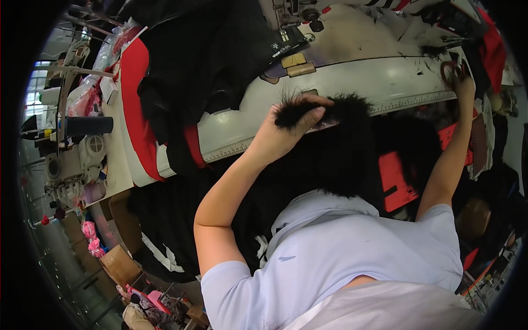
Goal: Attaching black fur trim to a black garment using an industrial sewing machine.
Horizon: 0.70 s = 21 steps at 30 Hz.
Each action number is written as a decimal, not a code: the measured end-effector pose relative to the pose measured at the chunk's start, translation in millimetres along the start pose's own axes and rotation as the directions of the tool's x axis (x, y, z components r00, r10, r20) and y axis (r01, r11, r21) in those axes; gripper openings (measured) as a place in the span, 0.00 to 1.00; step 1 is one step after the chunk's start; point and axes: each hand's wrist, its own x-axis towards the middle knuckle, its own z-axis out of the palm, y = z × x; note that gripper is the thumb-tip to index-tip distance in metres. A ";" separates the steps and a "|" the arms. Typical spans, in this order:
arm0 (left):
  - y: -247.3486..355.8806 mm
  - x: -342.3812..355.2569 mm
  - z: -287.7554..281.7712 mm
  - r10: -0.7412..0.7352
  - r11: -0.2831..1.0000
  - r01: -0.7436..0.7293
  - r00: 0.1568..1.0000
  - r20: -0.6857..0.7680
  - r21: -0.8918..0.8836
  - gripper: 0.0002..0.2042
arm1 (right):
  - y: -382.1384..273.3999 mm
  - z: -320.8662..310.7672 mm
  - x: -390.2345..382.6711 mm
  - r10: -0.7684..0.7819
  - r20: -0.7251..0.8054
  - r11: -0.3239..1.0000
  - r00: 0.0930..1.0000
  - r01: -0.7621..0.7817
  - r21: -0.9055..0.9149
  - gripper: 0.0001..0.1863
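In the head view, the left hand pinches black furry trim at the tabletop's near edge; the right hand meets red-handled scissors, its grip unclear. A loose pinch could drop the trim.

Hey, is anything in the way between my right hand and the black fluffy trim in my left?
Nothing visible stands between your right hand and the black fluffy trim; only the flat white tabletop and the ruler strip along its near edge stretch between them.
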 end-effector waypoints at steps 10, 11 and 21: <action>-18.9 31.3 9.9 0.171 0.958 -0.157 0.984 -0.039 0.241 0.08 | -274.3 -64.3 -186.0 -0.736 -0.063 0.373 0.675 0.482 0.793 0.18; -16.8 32.8 10.9 0.179 0.958 -0.166 0.983 -0.035 0.233 0.09 | -290.8 -61.4 -192.8 -0.716 -0.095 0.343 0.691 0.467 0.815 0.19; -4.9 74.0 -103.8 0.767 -0.063 -0.006 0.639 0.052 0.998 0.15 | -355.1 9.6 -111.2 -0.930 -0.334 0.076 0.155 0.968 0.237 0.21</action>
